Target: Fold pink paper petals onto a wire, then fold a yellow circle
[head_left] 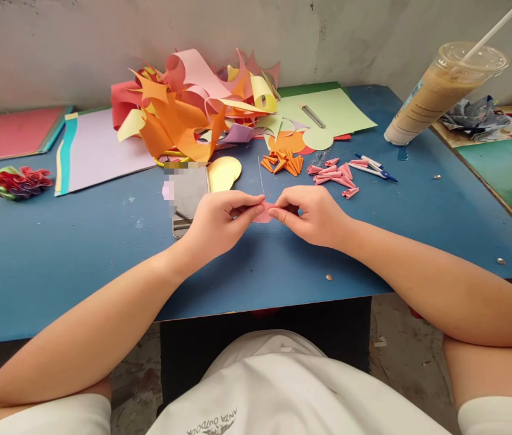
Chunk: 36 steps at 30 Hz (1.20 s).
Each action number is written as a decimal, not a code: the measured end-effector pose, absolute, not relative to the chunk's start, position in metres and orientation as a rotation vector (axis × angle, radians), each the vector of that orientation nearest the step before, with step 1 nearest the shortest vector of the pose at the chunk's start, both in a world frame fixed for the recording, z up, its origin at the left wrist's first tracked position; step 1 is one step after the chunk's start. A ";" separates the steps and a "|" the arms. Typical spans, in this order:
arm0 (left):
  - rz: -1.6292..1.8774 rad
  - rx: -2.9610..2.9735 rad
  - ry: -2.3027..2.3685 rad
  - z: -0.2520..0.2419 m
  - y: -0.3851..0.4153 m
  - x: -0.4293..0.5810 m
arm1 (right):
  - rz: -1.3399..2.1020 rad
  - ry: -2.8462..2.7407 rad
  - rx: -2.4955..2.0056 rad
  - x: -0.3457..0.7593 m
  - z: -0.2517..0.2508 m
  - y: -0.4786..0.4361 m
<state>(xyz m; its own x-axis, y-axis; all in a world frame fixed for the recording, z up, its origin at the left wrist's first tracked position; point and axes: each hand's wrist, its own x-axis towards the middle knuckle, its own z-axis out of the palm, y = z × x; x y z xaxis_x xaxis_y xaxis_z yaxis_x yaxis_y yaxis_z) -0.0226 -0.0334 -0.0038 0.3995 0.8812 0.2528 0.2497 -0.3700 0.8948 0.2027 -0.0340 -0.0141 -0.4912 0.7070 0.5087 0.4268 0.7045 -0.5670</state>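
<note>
Between my two hands is a small pink piece of paper, held above the blue table. My left hand pinches its left side between thumb and fingers. With thumb and forefinger, my right hand grips the right edge. A thin pale line, perhaps a wire or thread, rises behind the paper near my left fingertips; I cannot tell if it touches. Beyond the hands lie folded orange paper cones and pink paper cones. Yellow paper circles rest by a phone, partly covered by my left hand.
A heap of curled paper scraps stands against the wall. Light green sheets, pens and a tilted-looking iced drink cup are at the right. A ruffled paper flower and a lilac sheet lie left on the table.
</note>
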 end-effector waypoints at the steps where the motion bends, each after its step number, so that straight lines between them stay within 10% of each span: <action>1: 0.976 1.832 0.986 -0.005 -0.033 -0.023 | 0.485 -2.159 -0.854 0.203 -0.014 -0.034; 36: 0.829 1.956 1.021 -0.003 -0.031 -0.019 | 0.520 -2.270 -0.848 0.204 -0.017 -0.032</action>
<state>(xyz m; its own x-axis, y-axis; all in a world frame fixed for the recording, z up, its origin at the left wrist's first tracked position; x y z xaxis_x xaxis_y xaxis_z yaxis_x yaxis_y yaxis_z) -0.0192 -0.0313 -0.0026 0.4682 0.8624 0.1927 0.3651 -0.3874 0.8465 0.2038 -0.0319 -0.0175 -0.5786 0.6894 0.4357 0.4308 0.7120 -0.5546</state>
